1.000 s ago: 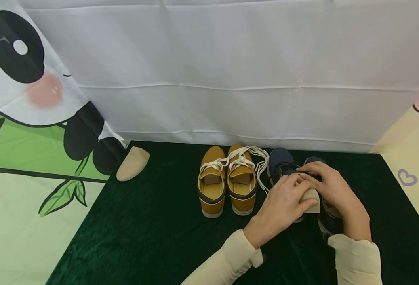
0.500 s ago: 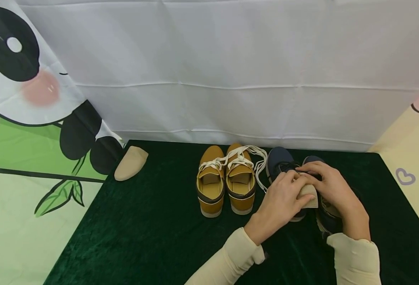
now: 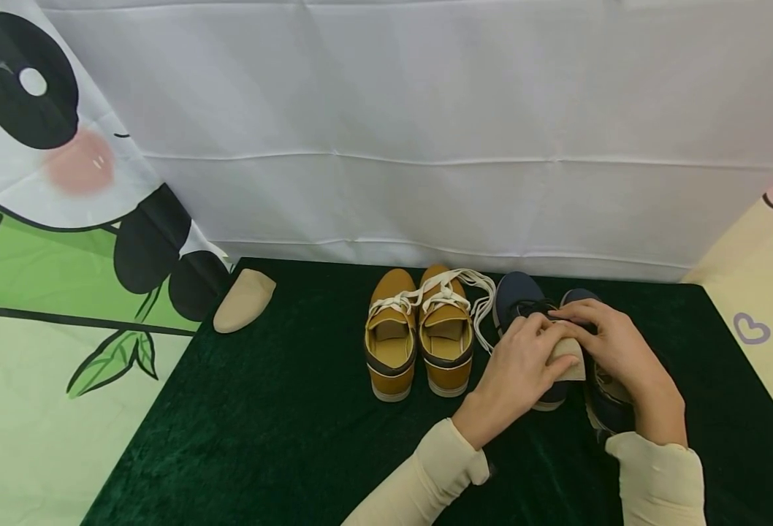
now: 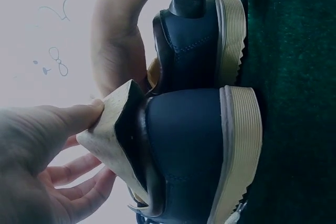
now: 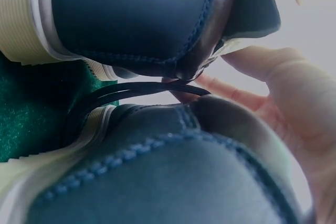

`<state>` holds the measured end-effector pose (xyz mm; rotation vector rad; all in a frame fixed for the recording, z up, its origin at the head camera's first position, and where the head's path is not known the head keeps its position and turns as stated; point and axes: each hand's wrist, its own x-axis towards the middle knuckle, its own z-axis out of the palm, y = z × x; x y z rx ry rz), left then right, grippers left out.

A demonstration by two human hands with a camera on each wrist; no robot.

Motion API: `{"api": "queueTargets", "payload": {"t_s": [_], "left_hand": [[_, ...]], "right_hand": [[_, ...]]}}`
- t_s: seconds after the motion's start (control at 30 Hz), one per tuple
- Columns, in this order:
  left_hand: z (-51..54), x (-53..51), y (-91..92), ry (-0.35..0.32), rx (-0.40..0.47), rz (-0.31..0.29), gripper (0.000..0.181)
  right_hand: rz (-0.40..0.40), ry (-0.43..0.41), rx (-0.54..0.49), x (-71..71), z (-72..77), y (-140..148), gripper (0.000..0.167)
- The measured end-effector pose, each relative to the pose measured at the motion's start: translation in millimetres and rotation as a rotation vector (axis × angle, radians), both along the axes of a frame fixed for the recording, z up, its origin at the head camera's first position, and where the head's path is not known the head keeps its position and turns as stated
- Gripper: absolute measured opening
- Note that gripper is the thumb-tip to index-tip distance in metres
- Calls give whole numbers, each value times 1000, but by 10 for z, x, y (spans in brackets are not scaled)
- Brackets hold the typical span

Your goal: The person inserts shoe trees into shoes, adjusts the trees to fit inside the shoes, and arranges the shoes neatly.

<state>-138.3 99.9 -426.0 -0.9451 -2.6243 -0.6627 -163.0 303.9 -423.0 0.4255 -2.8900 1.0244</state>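
A beige insole [image 3: 571,356] with a dark underside stands partly inside the opening of the left navy lace-up shoe [image 3: 516,288]. My left hand [image 3: 518,365] pinches its raised heel end between thumb and fingers. The left wrist view shows this insole [image 4: 113,132] tilted up out of the shoe's collar. My right hand [image 3: 623,354] reaches over the right navy shoe [image 3: 613,415]. Its fingers curl at the collar and tongue of the left navy shoe [image 5: 136,14], close to the insole. The thumb tip is hidden in the head view.
A pair of tan shoes [image 3: 391,365] with tied white laces stands left of the navy pair. Extra white laces [image 3: 481,299] loop off their right side. Another beige insole [image 3: 245,301] lies at the far left of the green cloth [image 3: 281,438]. A white sheet [image 3: 386,131] hangs behind.
The insole has sunk slightly lower toward the left navy shoe, and my left hand has shifted a little with it. The right hand stays nearly where it was.
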Motion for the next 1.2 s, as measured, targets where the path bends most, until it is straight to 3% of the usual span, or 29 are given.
{"api": "queueTargets", "payload": {"t_s": [0.6,0.8,0.97,1.2], "left_hand": [[-157,-118,-19,35,53,13,36],[-166,-128,-7,40,55,27,36],[-107,-110,-23,-17,12,45,37],[25,-110,-92,-180,17,62,46]], "right_hand": [[17,-27,18,1,52,-24,28],[49,-32,26,17,72,-11,31],[78,-75,19,76,114,21,37],[75,-196,33,129,194,47,51]]}}
